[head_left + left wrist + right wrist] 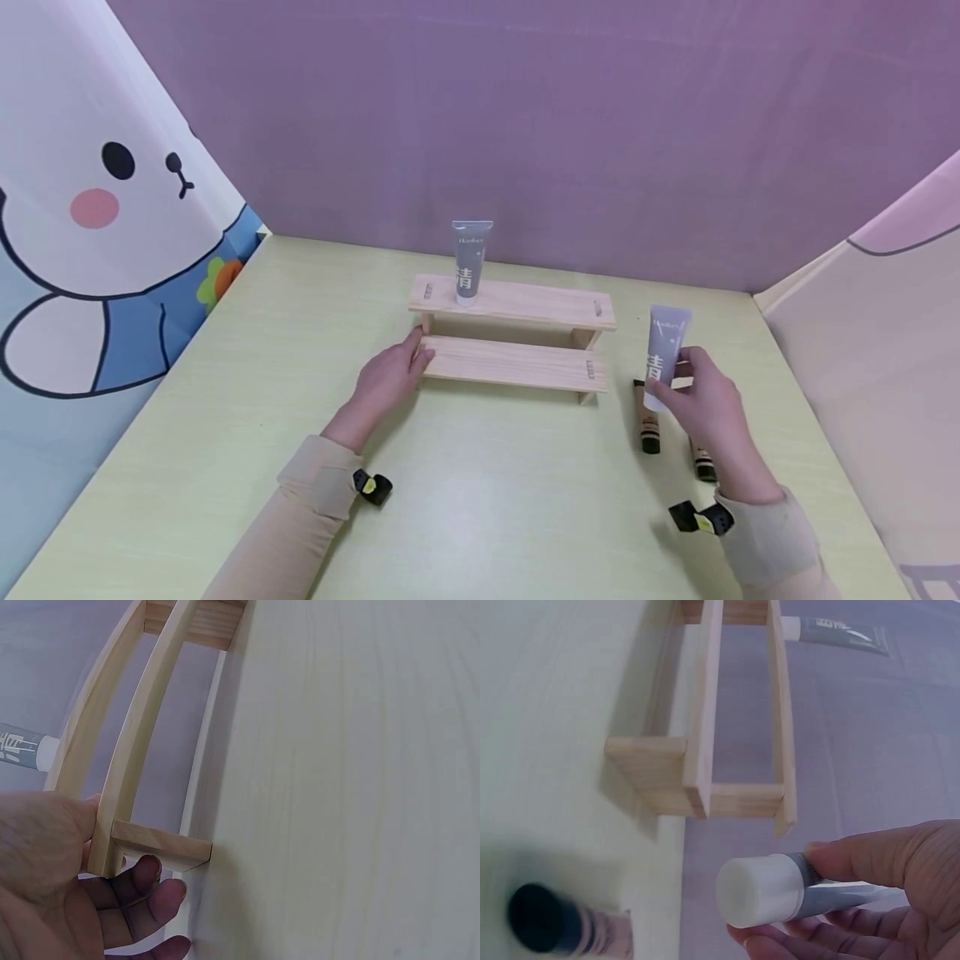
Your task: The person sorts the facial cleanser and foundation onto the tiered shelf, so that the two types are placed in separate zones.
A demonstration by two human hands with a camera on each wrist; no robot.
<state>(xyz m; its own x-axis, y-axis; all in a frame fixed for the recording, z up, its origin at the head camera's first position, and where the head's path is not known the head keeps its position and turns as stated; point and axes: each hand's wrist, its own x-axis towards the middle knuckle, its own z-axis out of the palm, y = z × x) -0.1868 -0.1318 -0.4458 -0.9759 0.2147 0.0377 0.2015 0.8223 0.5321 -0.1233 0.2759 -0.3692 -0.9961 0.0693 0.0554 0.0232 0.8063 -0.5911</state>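
Thumb and fingers of the right hand (707,402) pinch a grey tube (666,342) above the table (480,483), right of the wooden rack (510,363). Its long axis runs nearly upright, white cap down and flat end up, the top leaning slightly right. The left hand (390,379) grips the rack's left end. A second grey tube (471,257) stands cap down on the upper board. Nearby lie a brown tube (649,427) and another dark-capped tube (703,461), mostly hidden by the right hand; the right-wrist view cuts the former off.
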